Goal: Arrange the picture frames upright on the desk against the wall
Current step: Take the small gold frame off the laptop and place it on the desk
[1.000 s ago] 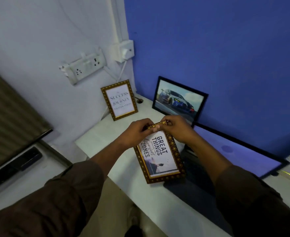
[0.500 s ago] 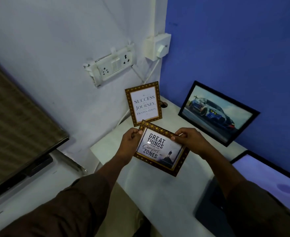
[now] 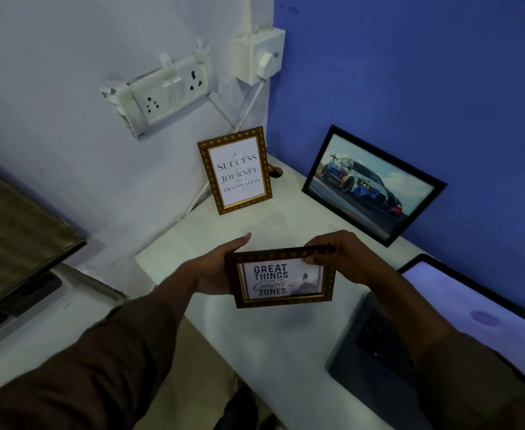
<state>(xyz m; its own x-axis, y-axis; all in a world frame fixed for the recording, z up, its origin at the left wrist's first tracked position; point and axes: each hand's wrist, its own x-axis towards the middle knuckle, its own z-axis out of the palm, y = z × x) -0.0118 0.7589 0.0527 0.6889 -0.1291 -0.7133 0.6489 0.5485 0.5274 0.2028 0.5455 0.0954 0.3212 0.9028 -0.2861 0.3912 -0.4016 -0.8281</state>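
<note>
**Now: 2 hands hold the gold frame above the desk**

Head view. Here the left hand [image 3: 214, 271] grips the left short edge of the "Great Things" frame [image 3: 281, 277], a gold-patterned frame held in landscape with its print facing the camera. Its fingers [image 3: 239, 240] reach behind and above the frame's upper left corner, fairly straight and close together, while the palm presses the edge. The right hand [image 3: 344, 259] closes on the upper right corner: the thumb lies on the front of the top rail and the other fingers curl behind it, a narrow pinch on the frame. Whether the frame's lower edge touches the white desk [image 3: 286, 352] cannot be told; it appears lifted just above it.

Beyond the fingertips, toward the corner, the "Success" frame [image 3: 235, 170] stands upright in portrait, leaning against the white wall [image 3: 53, 103]. To the right of that, beyond the right hand, the black car frame [image 3: 372, 184] leans in landscape against the blue wall [image 3: 410, 72]. Both are well apart from the held frame.

Right of the right wrist sits an open laptop [image 3: 441, 321] with a lit screen. Above the "Success" frame, a socket strip [image 3: 165, 91] and a plug box [image 3: 262, 54] are on the wall.
</note>
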